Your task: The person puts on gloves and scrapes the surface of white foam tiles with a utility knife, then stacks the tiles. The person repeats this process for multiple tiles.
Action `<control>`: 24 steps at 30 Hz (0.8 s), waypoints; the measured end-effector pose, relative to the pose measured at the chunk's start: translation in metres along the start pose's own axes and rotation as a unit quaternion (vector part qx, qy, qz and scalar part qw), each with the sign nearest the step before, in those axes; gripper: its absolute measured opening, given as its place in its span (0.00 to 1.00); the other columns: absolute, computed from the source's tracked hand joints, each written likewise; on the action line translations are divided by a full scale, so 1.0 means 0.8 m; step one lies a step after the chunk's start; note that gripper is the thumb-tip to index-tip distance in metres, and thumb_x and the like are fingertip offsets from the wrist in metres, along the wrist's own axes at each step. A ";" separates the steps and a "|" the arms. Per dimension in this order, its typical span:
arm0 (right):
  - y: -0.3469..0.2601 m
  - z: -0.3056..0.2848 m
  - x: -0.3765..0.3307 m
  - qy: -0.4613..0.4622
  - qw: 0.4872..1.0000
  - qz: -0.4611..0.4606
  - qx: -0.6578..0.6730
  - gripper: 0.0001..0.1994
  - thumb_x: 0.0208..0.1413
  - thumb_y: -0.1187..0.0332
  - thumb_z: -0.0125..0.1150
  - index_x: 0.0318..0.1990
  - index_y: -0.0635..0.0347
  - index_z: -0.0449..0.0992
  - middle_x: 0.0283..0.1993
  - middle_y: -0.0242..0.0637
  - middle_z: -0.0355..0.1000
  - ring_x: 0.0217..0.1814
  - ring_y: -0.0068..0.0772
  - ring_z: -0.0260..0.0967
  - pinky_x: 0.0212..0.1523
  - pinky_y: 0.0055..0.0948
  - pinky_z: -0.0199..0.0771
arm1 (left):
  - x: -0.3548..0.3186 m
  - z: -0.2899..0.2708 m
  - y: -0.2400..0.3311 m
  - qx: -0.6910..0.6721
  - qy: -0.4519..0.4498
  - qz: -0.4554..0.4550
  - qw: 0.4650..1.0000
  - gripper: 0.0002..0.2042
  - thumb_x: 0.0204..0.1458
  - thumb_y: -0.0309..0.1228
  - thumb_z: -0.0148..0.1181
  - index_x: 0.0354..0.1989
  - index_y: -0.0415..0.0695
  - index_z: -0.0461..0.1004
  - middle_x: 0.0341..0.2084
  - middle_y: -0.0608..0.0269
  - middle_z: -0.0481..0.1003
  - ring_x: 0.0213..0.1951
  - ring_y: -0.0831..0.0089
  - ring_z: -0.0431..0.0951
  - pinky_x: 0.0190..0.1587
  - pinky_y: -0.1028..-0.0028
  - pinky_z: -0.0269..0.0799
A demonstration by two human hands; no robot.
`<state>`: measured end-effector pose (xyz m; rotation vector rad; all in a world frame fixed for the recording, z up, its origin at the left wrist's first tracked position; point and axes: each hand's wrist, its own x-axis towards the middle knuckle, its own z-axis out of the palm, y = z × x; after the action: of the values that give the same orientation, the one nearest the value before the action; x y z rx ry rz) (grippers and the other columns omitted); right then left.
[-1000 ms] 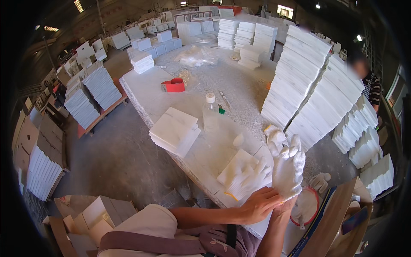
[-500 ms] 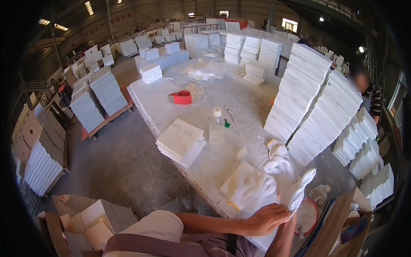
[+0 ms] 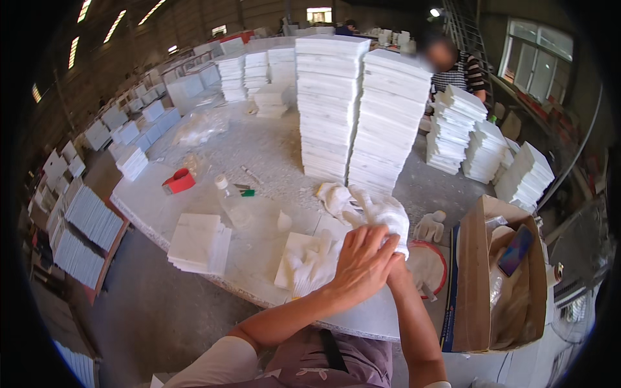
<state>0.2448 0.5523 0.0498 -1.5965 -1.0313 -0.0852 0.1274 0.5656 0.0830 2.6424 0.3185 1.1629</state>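
My left hand (image 3: 367, 257) is bare and closed on the cuff of a white knitted glove. That glove (image 3: 390, 216) covers my right hand (image 3: 387, 210), whose fingers reach away from me and are partly hidden behind my left hand. Beside it, another white glove (image 3: 334, 199) with a yellow edge lies on the table. More white gloves (image 3: 309, 262) are piled over a pale marble tile (image 3: 282, 275) just left of my hands. A further loose glove (image 3: 429, 226) rests to the right, near a red-rimmed round container (image 3: 428, 266).
Two tall stacks of white tiles (image 3: 330, 110) stand beyond my hands. A short tile stack (image 3: 199, 242), a clear bottle (image 3: 234, 205) and red tape (image 3: 179, 181) are on the table (image 3: 259, 155). An open cardboard box (image 3: 475, 284) holds a phone (image 3: 516, 249). A person (image 3: 462, 74) stands behind tile stacks.
My view has swung to the right. My hands have come together in front of me, the gloved right hand now pointing away rather than up to the right. My left hand still grips the cuff.
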 end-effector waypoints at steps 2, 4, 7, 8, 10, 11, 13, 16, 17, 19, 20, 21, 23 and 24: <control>-0.007 0.001 0.002 0.005 0.998 -0.037 -0.054 0.22 0.63 0.61 0.54 0.62 0.54 0.68 0.60 0.44 0.69 0.62 0.44 0.66 0.62 0.48 0.64 | -0.001 -0.001 -0.002 -0.004 0.002 0.003 1.000 0.15 0.50 0.31 0.66 0.47 0.44 0.79 0.44 0.58 0.70 0.45 0.57 0.69 0.48 0.61 0.65; -0.010 0.002 -0.003 0.001 0.990 -0.077 -0.116 0.22 0.62 0.60 0.55 0.63 0.54 0.68 0.60 0.44 0.69 0.62 0.44 0.66 0.63 0.49 0.63 | -0.001 -0.001 -0.006 -0.005 0.010 0.008 1.000 0.12 0.50 0.29 0.66 0.44 0.44 0.80 0.42 0.57 0.70 0.43 0.57 0.69 0.46 0.61 0.66; -0.010 -0.020 -0.008 -0.003 0.959 -0.142 -0.245 0.22 0.62 0.60 0.55 0.63 0.53 0.68 0.61 0.45 0.68 0.63 0.45 0.66 0.65 0.51 0.62 | 0.013 0.009 -0.005 -0.055 0.018 0.014 0.998 0.07 0.50 0.26 0.64 0.38 0.43 0.80 0.38 0.58 0.71 0.42 0.56 0.69 0.46 0.61 0.66; -0.005 -0.008 -0.012 -0.010 0.949 -0.167 -0.268 0.22 0.62 0.60 0.55 0.63 0.53 0.68 0.61 0.45 0.68 0.63 0.46 0.65 0.65 0.51 0.62 | 0.010 0.011 -0.009 -0.045 0.038 0.016 0.998 0.04 0.51 0.25 0.63 0.35 0.43 0.80 0.34 0.60 0.72 0.40 0.56 0.69 0.45 0.61 0.66; 0.003 0.003 -0.008 -0.013 0.918 -0.219 -0.330 0.23 0.62 0.59 0.55 0.63 0.53 0.68 0.61 0.45 0.68 0.63 0.46 0.65 0.66 0.52 0.61 | 0.004 0.017 -0.009 -0.075 0.041 0.036 0.996 0.03 0.51 0.24 0.63 0.33 0.42 0.79 0.32 0.59 0.72 0.38 0.56 0.70 0.44 0.61 0.67; 0.006 0.004 -0.001 -0.012 0.907 -0.230 -0.352 0.23 0.61 0.59 0.55 0.63 0.53 0.68 0.61 0.46 0.68 0.63 0.47 0.65 0.67 0.52 0.60 | 0.002 0.024 -0.005 -0.095 0.043 0.047 0.993 0.02 0.51 0.24 0.62 0.33 0.41 0.78 0.31 0.59 0.73 0.37 0.56 0.71 0.43 0.61 0.67; 0.000 0.020 0.008 -0.014 0.924 -0.210 -0.320 0.25 0.59 0.58 0.57 0.63 0.52 0.68 0.61 0.46 0.68 0.64 0.49 0.64 0.68 0.56 0.56 | -0.011 0.024 0.007 -0.148 0.024 0.044 0.988 0.02 0.54 0.24 0.60 0.33 0.39 0.76 0.29 0.56 0.72 0.34 0.55 0.73 0.38 0.61 0.69; -0.033 0.008 0.019 0.072 0.946 -0.175 -0.265 0.26 0.48 0.61 0.68 0.58 0.50 0.74 0.57 0.46 0.73 0.64 0.58 0.65 0.69 0.57 0.54 | -0.025 0.025 0.018 -0.184 0.020 0.030 0.982 0.01 0.54 0.22 0.60 0.32 0.39 0.75 0.28 0.55 0.72 0.32 0.55 0.74 0.35 0.62 0.70; -0.027 0.007 0.022 0.065 0.944 -0.191 -0.261 0.23 0.50 0.60 0.67 0.56 0.50 0.76 0.55 0.42 0.74 0.64 0.56 0.64 0.69 0.59 0.53 | -0.024 0.026 0.020 -0.190 0.019 0.029 0.981 0.01 0.54 0.22 0.60 0.32 0.39 0.75 0.28 0.55 0.72 0.31 0.56 0.74 0.34 0.63 0.71; -0.021 0.011 0.026 0.051 0.943 -0.225 -0.239 0.19 0.53 0.58 0.65 0.52 0.49 0.78 0.51 0.32 0.76 0.64 0.52 0.64 0.69 0.61 0.51 | -0.027 0.022 0.021 -0.191 0.013 0.023 0.981 0.01 0.53 0.21 0.60 0.33 0.39 0.75 0.29 0.55 0.72 0.32 0.55 0.74 0.35 0.62 0.71; -0.021 0.008 0.027 0.072 0.942 -0.255 -0.206 0.12 0.55 0.62 0.63 0.46 0.51 0.80 0.42 0.30 0.78 0.58 0.44 0.70 0.69 0.57 0.53 | -0.028 0.020 0.022 -0.193 0.009 0.019 0.981 0.02 0.53 0.21 0.61 0.33 0.39 0.75 0.29 0.55 0.72 0.34 0.54 0.74 0.36 0.61 0.70; -0.024 0.008 0.025 0.056 0.952 -0.239 -0.181 0.12 0.55 0.63 0.63 0.46 0.51 0.80 0.42 0.30 0.78 0.56 0.42 0.72 0.69 0.55 0.53 | -0.031 0.021 0.019 -0.194 0.007 0.010 0.981 0.03 0.52 0.22 0.61 0.34 0.40 0.75 0.30 0.55 0.72 0.35 0.53 0.74 0.38 0.60 0.70; -0.027 0.009 0.017 0.021 0.969 -0.207 -0.131 0.12 0.56 0.65 0.62 0.47 0.53 0.79 0.41 0.31 0.79 0.51 0.37 0.75 0.70 0.52 0.53 | -0.036 0.020 0.016 -0.187 0.017 0.016 0.982 0.03 0.52 0.22 0.62 0.34 0.40 0.75 0.30 0.55 0.72 0.35 0.53 0.74 0.38 0.60 0.71; -0.019 0.006 0.011 0.027 0.966 -0.209 -0.148 0.13 0.56 0.66 0.62 0.48 0.53 0.79 0.42 0.32 0.79 0.50 0.36 0.76 0.69 0.49 0.55 | -0.039 0.024 0.019 -0.191 0.021 0.017 0.981 0.03 0.52 0.22 0.62 0.34 0.40 0.75 0.30 0.55 0.72 0.35 0.54 0.74 0.38 0.61 0.71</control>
<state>0.2382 0.5601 0.0653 -1.6036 -1.3473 -0.5893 0.1224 0.5400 0.0536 2.2982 0.0473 1.1594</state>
